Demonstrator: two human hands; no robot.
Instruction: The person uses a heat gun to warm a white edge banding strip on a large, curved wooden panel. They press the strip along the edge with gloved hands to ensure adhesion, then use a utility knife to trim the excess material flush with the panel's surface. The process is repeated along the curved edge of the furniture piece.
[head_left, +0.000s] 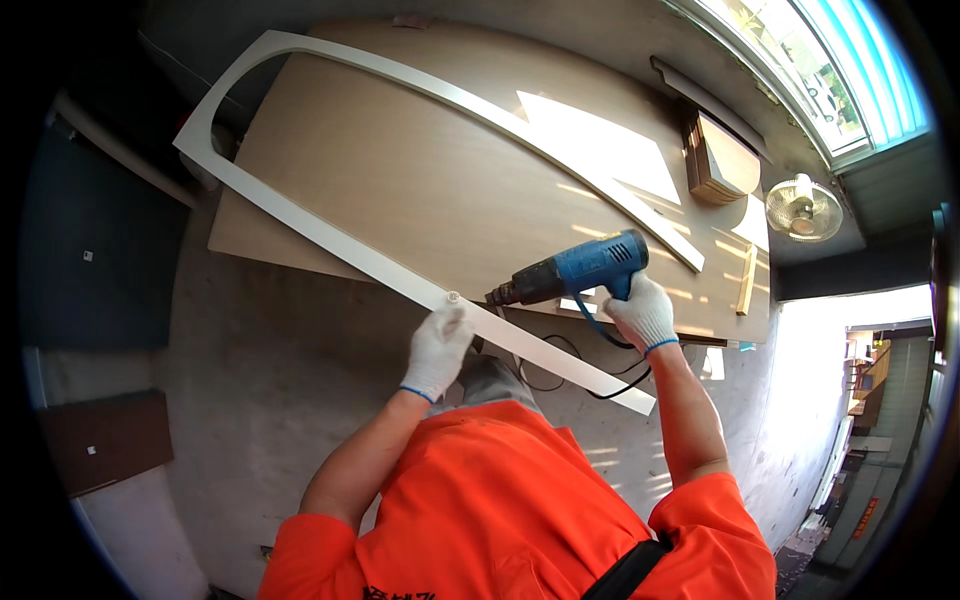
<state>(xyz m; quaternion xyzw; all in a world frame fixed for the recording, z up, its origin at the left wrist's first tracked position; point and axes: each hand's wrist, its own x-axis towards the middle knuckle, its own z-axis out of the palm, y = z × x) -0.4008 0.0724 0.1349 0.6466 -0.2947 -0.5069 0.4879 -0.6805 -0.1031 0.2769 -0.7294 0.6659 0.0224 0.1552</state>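
A blue heat gun (585, 270) with a dark nozzle is in my right hand (643, 312), the white-gloved fingers wrapped round its handle. Its nozzle points left, close to the edge of a long white arch-shaped frame (340, 237). My left hand (440, 350), also in a white glove, is closed at the frame's near leg. A small pale round piece (453, 297), perhaps a little roll, sticks up from its fingertips. The frame lies across the large brown tabletop (390, 170), its curved end overhanging at the far left and its near leg running past the front edge.
A stack of curved brown boards (722, 160) stands at the far right of the table. Beside it is a fan (803, 208). A short wooden strip (746, 280) lies near the right edge. The heat gun's dark cord (620, 390) loops below the frame.
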